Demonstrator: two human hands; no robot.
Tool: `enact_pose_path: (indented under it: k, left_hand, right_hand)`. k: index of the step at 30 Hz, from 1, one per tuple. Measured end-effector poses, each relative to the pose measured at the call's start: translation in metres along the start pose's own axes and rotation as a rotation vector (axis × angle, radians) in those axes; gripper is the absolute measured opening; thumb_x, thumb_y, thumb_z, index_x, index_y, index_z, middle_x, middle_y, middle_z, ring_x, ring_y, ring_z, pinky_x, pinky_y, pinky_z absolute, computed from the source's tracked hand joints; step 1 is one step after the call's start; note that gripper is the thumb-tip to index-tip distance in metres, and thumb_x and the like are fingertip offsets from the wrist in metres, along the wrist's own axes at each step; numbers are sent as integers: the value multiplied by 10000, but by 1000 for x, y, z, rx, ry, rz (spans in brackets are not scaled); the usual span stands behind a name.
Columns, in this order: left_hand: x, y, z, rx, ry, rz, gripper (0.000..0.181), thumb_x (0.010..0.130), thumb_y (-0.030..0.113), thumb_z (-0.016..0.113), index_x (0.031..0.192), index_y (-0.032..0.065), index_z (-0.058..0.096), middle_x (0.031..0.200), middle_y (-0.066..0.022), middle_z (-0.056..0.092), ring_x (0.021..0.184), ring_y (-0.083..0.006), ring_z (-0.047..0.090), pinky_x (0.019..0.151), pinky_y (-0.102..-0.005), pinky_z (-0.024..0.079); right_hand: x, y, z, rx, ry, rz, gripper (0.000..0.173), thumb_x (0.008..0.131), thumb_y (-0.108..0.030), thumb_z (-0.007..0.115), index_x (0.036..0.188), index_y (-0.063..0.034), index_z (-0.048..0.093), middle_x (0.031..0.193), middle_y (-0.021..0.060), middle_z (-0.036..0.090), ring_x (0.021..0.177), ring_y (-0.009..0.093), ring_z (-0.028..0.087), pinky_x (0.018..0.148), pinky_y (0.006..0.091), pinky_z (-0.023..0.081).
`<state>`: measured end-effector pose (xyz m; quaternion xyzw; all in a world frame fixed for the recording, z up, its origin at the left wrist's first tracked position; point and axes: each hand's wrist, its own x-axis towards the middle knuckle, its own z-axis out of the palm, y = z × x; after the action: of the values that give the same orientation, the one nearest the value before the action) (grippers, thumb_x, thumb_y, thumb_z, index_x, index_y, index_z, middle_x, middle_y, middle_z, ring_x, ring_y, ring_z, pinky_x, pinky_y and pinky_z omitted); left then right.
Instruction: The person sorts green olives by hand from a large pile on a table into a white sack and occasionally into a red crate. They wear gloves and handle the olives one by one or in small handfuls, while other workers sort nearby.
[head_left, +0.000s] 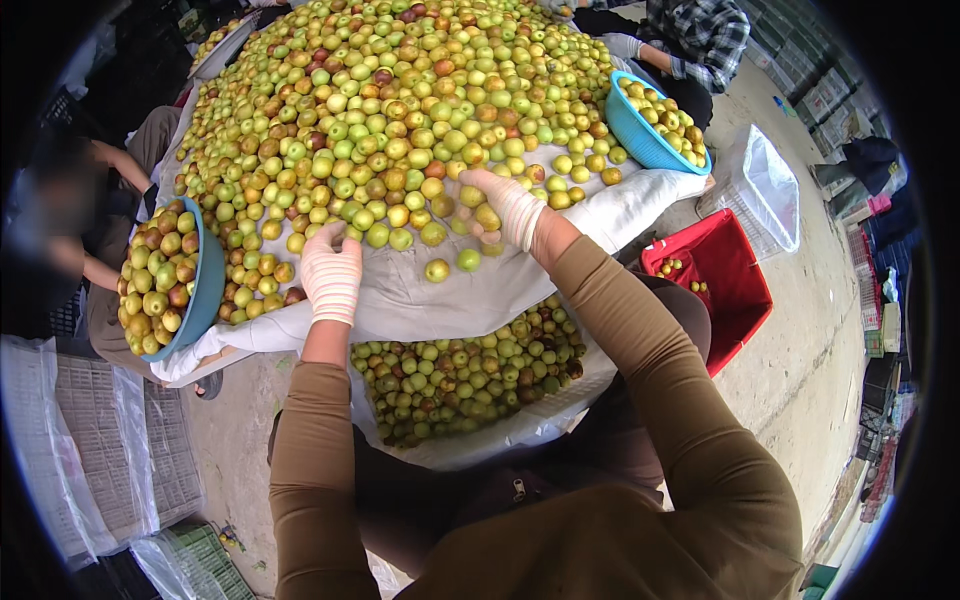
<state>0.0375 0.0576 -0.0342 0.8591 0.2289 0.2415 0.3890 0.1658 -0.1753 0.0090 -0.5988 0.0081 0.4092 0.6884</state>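
A large heap of green and brown jujubes (390, 112) covers a cloth-lined table (420, 307). My right hand (514, 204), in a striped fingerless-looking glove, holds a few jujubes (487, 217) against its fingers at the heap's near edge. My left hand (332, 270), gloved alike, rests at the edge of the heap with fingers curled down beside several fruits. Whether anything lies under those fingers is hidden. Two loose jujubes (437, 270) sit on the bare cloth between my hands. Below the table edge, between my legs, a lined crate (480, 450) is full of jujubes.
Blue baskets of jujubes stand at the left (214, 277) and right (626, 127). Co-workers sit by both: a person's arm (124, 165) left, a plaid sleeve (705, 67) right. A red-lined container (739, 300) and a plastic-lined crate (765, 187) stand right; stacked crates (97, 442) left.
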Motion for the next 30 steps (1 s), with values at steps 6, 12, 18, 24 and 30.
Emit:
enact_pose_path:
  k: [6,12,18,24,30]
  left_hand:
    - [-33,25,11,428,-127,244,361,773,278,661,1066,67,671,1101,-173,612,976,-362,619,849,-447,518]
    - [-26,27,10,614,-459,-44,445,805,398,670,1132,97,678,1181,-162,649,1105,-315,622,916,-416,511]
    - [-16,27,22,547,-506,69,322,859,279,610,1097,74,685,1060,-149,694,1146,-318,581,940,-410,475]
    - [-16,13,11,253,-143,202,167,788,150,638,904,38,684,905,-181,655,885,-366,630,797,-454,509]
    - [3,-6,-1,214,-105,56,279,787,191,658,978,-10,687,945,-186,674,904,-337,645,836,-426,513]
  right_hand:
    - [30,-2,112,-363,-154,-184,436,914,-462,498,1109,-91,617,933,94,636,739,179,605,496,295,459]
    - [51,3,209,-560,-410,-274,460,914,-390,481,1254,-108,610,1259,134,596,1033,315,623,799,425,567]
    - [102,15,171,-1276,-110,-726,332,906,-287,533,1189,-160,652,1300,100,574,1208,322,528,971,460,451]
    - [81,16,62,-1800,184,-1238,410,871,-347,599,1260,-220,575,1346,76,489,1252,296,451,1012,455,374]
    - [41,11,21,-1795,102,-975,385,880,-395,591,1239,-256,614,1248,47,578,1144,284,525,1008,454,391]
